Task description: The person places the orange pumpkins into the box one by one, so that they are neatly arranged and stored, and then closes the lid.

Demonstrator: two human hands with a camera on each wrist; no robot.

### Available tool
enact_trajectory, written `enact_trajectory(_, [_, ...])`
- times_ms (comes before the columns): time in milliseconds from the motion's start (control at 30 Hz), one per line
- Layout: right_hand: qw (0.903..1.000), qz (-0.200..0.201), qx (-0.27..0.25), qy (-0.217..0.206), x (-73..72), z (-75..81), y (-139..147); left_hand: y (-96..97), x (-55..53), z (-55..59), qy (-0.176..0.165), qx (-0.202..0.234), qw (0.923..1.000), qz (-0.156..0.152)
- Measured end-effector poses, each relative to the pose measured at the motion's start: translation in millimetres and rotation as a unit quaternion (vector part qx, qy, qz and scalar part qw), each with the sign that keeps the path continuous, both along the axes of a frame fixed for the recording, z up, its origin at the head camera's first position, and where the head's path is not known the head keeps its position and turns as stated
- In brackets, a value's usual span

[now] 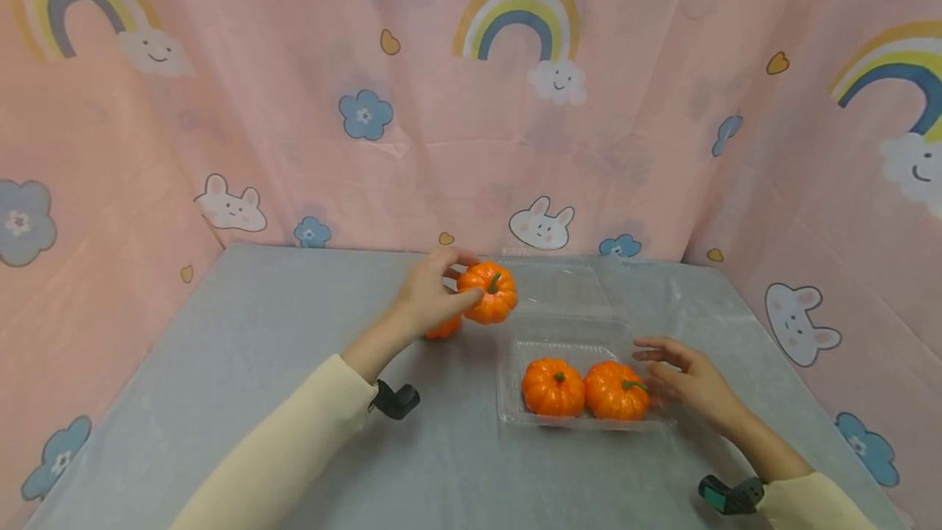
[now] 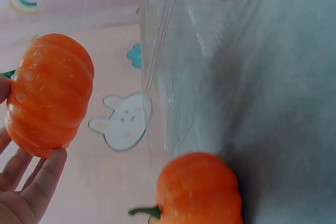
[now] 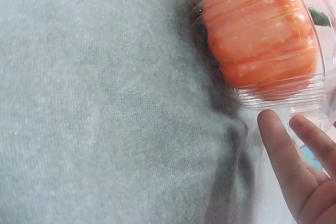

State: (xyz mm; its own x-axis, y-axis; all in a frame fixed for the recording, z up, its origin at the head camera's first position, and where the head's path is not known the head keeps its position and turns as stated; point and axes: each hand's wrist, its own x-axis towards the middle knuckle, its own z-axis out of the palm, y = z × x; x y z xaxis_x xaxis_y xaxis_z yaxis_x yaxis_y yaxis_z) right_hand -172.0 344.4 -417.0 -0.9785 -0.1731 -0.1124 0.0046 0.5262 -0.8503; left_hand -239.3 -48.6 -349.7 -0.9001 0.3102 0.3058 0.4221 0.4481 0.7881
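My left hand (image 1: 434, 289) grips a small orange pumpkin (image 1: 487, 293) with a green stem, held up above the table. Beneath that hand another pumpkin (image 2: 199, 190) sits on the table, mostly hidden by the hand in the head view. To the right stands a clear plastic clamshell box (image 1: 510, 399), its lid (image 1: 562, 289) folded back. Two pumpkins lie side by side in its tray, a left one (image 1: 553, 388) and a right one (image 1: 616, 391). Beside the box's right wall is my right hand (image 1: 692, 383), fingers loosely extended, fingertips close to the ribbed plastic.
Grey cloth covers the table (image 1: 257, 334). A pink curtain (image 1: 427, 162) printed with rainbows, rabbits and flowers rises behind it and along both sides. Each wrist carries a dark strap-on device, such as the left one (image 1: 396, 401).
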Motion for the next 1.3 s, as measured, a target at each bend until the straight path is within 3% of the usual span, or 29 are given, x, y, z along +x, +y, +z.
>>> enact_trajectory(367, [1.0, -0.001, -0.006, -0.006, 0.9, -1.1, 1.2, 32.3, 1.4, -4.4, -0.017, -0.004, 0.999, -0.041])
enact_trajectory(667, [0.9999, 0.0, -0.01, -0.008, 0.8, -1.2, 2.5, 61.2, -4.2, -7.8, -0.002, -0.033, 0.9966, -0.075])
enact_trajectory(967, [0.9996, 0.004, -0.028, -0.008, 1.1, -2.0, 1.6, 85.2, -7.4, -3.9, -0.019, -0.058, 0.9946, -0.084])
enact_trajectory(1300, [0.9995, 0.0, -0.029, -0.013, 0.1, -1.4, 1.8, 107.5, -11.8, -11.0, -0.045, -0.09, 0.9902, -0.097])
